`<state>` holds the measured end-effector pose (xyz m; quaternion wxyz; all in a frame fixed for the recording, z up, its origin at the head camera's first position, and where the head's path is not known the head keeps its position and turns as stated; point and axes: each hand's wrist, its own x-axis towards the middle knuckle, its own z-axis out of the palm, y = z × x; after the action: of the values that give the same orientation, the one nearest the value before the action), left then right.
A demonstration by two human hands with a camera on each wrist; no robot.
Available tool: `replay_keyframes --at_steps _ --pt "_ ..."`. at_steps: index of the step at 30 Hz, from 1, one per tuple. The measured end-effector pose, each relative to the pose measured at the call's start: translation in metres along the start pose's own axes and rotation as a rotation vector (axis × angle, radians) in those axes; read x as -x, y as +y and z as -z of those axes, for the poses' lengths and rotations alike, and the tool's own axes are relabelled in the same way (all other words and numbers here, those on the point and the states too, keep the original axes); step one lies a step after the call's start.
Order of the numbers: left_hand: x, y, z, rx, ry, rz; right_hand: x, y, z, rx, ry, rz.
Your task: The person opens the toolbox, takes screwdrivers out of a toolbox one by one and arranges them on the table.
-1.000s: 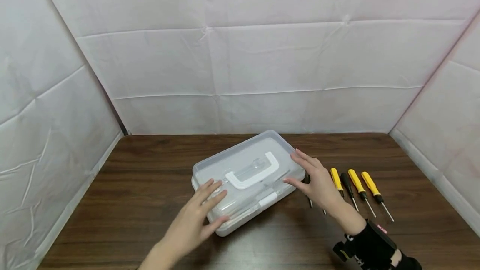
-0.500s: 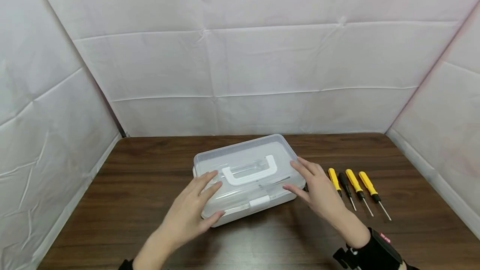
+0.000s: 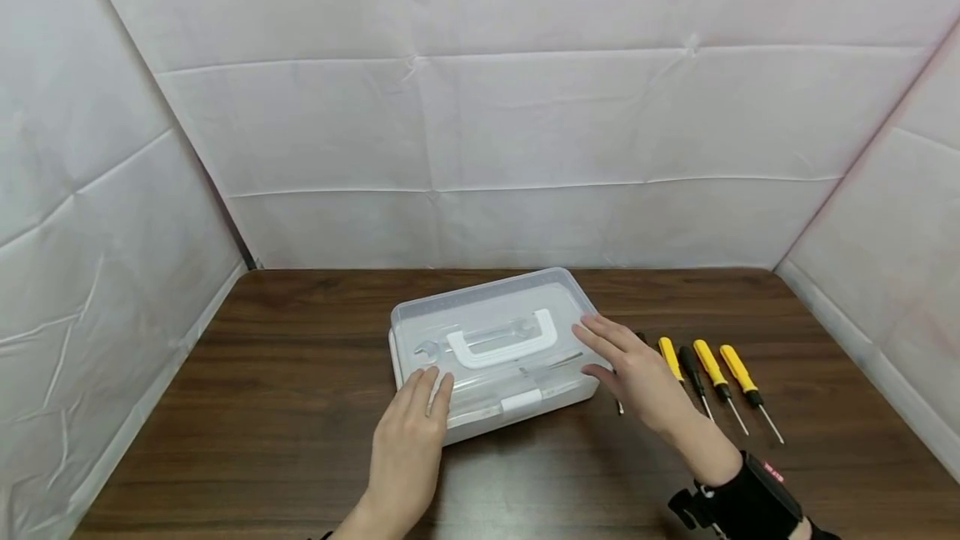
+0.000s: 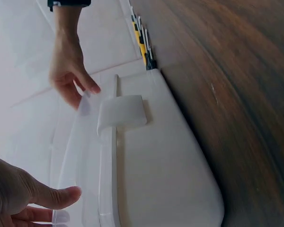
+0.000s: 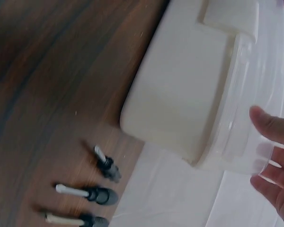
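Note:
A white plastic toolbox (image 3: 540,398) with a clear lid lies closed and slightly angled on the table. Its folded white handle (image 3: 506,351) rests on top, and a wrench (image 3: 429,349) shows through the lid. My left hand (image 3: 408,452) touches the near left corner of the lid, fingers extended. At the right end, my right hand (image 3: 641,377) rests its spread fingers on the lid edge, thumb apart. In the right wrist view, fingertips show right at the clear lid. The front latch (image 4: 120,113) lies flat against the toolbox wall in the left wrist view.
Several screwdrivers with yellow or black handles, such as this yellow screwdriver (image 3: 738,367), lie in a row to the right; my right hand partly hides some. White cloth walls (image 3: 465,123) stand behind and beside the brown wooden table (image 3: 285,407).
The toolbox has turned to lie squarer to the table, its near left corner moving away from me. My left hand has shifted right and nearer to me, its fingers now closer together.

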<state>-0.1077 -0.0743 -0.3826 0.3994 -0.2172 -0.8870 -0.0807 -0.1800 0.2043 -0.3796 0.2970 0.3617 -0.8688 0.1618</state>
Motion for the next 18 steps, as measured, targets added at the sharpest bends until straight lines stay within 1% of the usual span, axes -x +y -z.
replay_keyframes --at_steps 3,7,10,14,18 --pt "-0.002 -0.006 -0.002 0.068 0.013 0.028 0.003 -0.01 0.0 0.025 0.039 -0.043" --pt "-0.006 -0.016 -0.005 0.185 0.006 0.089 0.009 -0.027 0.001 0.083 0.083 -0.091" --pt "-0.008 -0.022 -0.007 0.24 -0.004 0.118 0.011 -0.038 0.002 0.129 0.08 -0.107" --pt "-0.008 -0.025 -0.008 0.26 -0.013 0.121 0.011 -0.044 0.006 0.154 0.055 -0.11" --pt "-0.006 -0.025 -0.009 0.249 -0.004 0.105 0.009 -0.047 0.01 0.15 0.089 -0.119"
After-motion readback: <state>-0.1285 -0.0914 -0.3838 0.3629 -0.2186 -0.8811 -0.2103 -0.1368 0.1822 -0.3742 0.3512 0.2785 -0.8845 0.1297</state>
